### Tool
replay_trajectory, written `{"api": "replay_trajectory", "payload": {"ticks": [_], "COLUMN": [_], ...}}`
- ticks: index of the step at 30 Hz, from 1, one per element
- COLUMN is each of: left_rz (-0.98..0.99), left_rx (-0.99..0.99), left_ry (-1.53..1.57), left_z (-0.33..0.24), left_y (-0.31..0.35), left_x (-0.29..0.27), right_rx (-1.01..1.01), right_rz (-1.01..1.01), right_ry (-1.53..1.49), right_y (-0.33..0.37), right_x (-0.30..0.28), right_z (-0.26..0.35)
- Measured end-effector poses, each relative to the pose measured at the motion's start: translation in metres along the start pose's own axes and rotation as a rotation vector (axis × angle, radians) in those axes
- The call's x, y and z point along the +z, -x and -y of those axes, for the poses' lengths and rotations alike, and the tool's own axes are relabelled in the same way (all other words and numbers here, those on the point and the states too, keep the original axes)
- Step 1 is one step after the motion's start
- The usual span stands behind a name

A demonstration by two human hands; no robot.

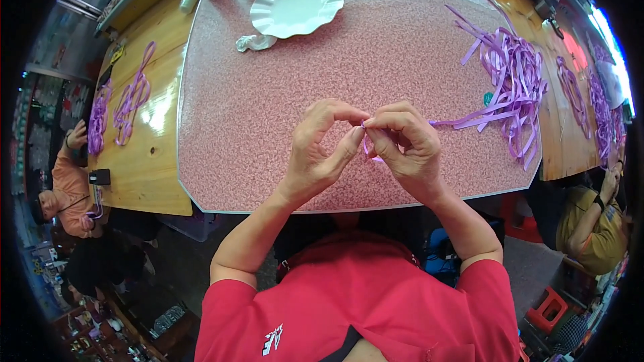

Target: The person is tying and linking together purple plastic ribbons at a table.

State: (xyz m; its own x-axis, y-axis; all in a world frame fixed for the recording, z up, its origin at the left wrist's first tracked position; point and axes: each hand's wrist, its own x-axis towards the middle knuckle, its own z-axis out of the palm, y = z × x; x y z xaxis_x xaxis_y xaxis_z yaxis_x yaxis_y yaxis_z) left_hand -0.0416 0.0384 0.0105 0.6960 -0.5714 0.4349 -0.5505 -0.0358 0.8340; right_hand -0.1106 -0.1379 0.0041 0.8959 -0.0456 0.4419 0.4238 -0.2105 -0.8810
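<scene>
Both my hands meet over the near middle of the pink speckled table (268,94). My left hand (322,139) pinches a purple ribbon (370,151) between thumb and forefinger. Right beside it, my right hand (408,139) grips the same ribbon, its fingers curled in. A small loop of the ribbon hangs below the fingertips; the exact spot where they hold it is mostly hidden. From behind my right hand, a purple strand runs right toward a loose heap of purple ribbons (513,70). A bit of green (488,98) shows at the heap's left edge.
A white plate with a wavy rim (296,7) stands at the far side, a crumpled whitish piece (255,43) beside it. More purple ribbons (134,97) lie on the wooden table (164,174) at left. One person (70,188) sits left, another (594,228) right. A red stool (547,310) stands lower right.
</scene>
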Motion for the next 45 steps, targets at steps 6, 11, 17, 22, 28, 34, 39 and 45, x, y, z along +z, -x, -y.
{"api": "replay_trajectory", "payload": {"ticks": [6, 11, 17, 22, 28, 34, 39, 45], "left_rz": [-0.006, -0.058, -0.048, 0.170, 0.311, 0.365, 0.354, 0.348], "left_rx": [-0.027, -0.060, -0.174, 0.029, 0.139, 0.102, -0.045, -0.080], "left_ry": [0.067, 0.142, 0.236, -0.186, -0.227, -0.196, -0.104, -0.168], "left_z": [0.005, 0.005, -0.002, -0.001, -0.002, 0.002, 0.003, 0.001], "left_y": [0.002, 0.003, -0.001, -0.016, -0.022, -0.016, -0.011, -0.009], "left_x": [0.001, 0.005, -0.001, -0.016, -0.024, -0.030, -0.029, -0.026], "right_rx": [0.145, 0.282, 0.175, -0.004, -0.037, -0.106, -0.091, -0.115], "right_rz": [-0.076, -0.025, -0.024, -0.061, -0.076, 0.006, 0.021, 0.037], "right_ry": [-0.131, -0.019, 0.072, 0.171, 0.196, 0.141, 0.169, 0.208], "right_y": [0.000, -0.002, -0.003, -0.005, -0.005, -0.004, -0.002, 0.001], "right_x": [0.005, 0.000, -0.004, -0.005, -0.007, -0.004, -0.005, -0.006], "right_z": [0.009, 0.012, 0.011, 0.009, 0.007, 0.001, 0.003, 0.002]}}
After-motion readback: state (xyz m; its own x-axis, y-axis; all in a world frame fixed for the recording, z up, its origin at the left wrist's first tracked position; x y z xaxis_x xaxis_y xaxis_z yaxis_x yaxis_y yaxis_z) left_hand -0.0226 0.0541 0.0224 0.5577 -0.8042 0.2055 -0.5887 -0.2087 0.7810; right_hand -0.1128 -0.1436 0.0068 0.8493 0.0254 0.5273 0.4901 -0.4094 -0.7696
